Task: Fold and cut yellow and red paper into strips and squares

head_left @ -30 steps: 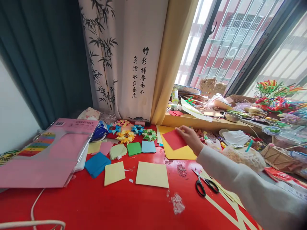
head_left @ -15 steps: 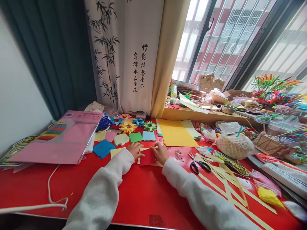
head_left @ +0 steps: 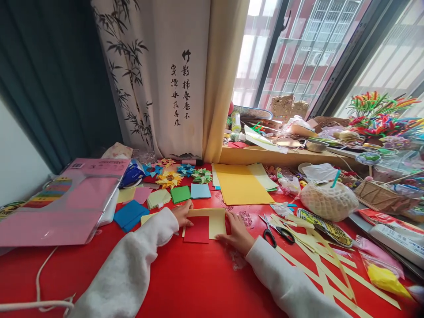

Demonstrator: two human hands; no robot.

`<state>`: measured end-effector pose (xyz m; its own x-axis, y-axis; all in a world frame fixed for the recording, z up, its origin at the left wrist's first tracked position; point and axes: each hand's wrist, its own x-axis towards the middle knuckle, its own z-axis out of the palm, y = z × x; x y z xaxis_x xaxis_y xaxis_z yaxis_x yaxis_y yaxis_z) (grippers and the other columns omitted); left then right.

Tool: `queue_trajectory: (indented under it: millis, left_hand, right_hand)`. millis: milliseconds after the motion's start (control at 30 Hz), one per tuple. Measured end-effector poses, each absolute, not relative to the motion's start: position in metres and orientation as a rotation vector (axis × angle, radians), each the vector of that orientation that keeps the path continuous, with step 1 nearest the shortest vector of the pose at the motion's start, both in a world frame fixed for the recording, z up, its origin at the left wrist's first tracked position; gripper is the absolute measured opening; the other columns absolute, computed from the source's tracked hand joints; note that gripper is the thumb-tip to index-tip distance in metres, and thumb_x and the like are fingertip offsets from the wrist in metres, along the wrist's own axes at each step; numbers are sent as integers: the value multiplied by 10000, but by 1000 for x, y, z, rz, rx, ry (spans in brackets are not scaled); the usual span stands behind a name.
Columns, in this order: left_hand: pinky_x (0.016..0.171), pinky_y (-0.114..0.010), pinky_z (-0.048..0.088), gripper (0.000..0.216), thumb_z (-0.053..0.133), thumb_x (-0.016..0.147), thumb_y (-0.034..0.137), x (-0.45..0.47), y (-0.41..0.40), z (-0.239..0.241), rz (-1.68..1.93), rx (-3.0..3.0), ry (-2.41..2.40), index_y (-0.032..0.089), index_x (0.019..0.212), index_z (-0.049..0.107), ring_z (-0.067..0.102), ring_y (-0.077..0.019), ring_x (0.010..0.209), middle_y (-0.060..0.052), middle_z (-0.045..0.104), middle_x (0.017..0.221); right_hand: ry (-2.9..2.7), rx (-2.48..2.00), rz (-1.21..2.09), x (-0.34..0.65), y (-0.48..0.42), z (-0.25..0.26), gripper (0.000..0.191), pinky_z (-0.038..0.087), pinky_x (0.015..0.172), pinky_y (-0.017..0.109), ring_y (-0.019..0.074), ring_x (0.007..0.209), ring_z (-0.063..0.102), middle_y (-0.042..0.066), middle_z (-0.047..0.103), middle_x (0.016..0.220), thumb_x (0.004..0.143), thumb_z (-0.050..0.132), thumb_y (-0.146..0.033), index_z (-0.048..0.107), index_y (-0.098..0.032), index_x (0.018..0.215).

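A red paper square (head_left: 196,230) lies over the left part of a pale yellow paper (head_left: 217,226) in front of me. My left hand (head_left: 182,215) is at the left side of both sheets, its thumb resting against the red square and its fingers at the upper left edge. At the right edge of the pale yellow paper is my right hand (head_left: 237,230), thumb at the lower corner and fingers higher along the side. Another pale yellow sheet (head_left: 145,218) shows partly behind my left sleeve. Black-handled scissors (head_left: 273,230) lie spread to the right.
Blue (head_left: 131,215), green (head_left: 180,194) and light blue paper squares (head_left: 200,191) lie behind my hands, near folded paper stars (head_left: 168,179). Large yellow sheets (head_left: 243,185) lie farther back. Paper strips (head_left: 318,256) cover the right; a pink paper pack (head_left: 66,221) sits left.
My right hand has moved right, off the red square to the pale yellow paper's right edge. More of the pale yellow paper shows now. The view has shifted slightly.
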<state>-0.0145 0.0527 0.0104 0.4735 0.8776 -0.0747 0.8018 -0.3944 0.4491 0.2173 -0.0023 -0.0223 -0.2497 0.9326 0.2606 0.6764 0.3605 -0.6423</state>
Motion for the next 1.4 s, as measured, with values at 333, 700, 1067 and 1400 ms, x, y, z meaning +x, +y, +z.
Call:
queue_trajectory:
  millis: [333,700,1067,1400]
  left_hand:
    - [627,-250,421,618,569,626,312,27,22,-1,1124,1610,892,252,1124,207,487,-118,721,-28,438,909]
    - [675,-266,399,591,620,579,310,27,25,-19,1066,1544,968,197,1114,397,494,-133,714,1,527,781]
    - [625,-319,466,441,708,405,364,28,30,-21,1064,1258,1022,133,746,552,570,-168,657,4,602,638]
    - [653,-329,473,417,733,348,301,27,32,-17,1031,1188,1049,129,707,607,587,-178,656,-2,637,620]
  right_hand:
    - [-1578,-941,975,233,8,-21,235,401,756,320,173,845,505,55,526,892,729,441,-317,423,-189,925]
    - [-1665,-1035,846,232,7,-30,283,376,805,318,161,908,470,56,490,982,773,365,-282,381,-194,1041]
    - [-1604,-1006,972,232,8,-31,257,368,815,320,170,905,479,56,513,996,763,386,-294,419,-198,1000]
    - [-1429,-829,1257,229,6,-24,322,410,778,307,167,911,508,42,533,999,712,465,-316,432,-220,1018]
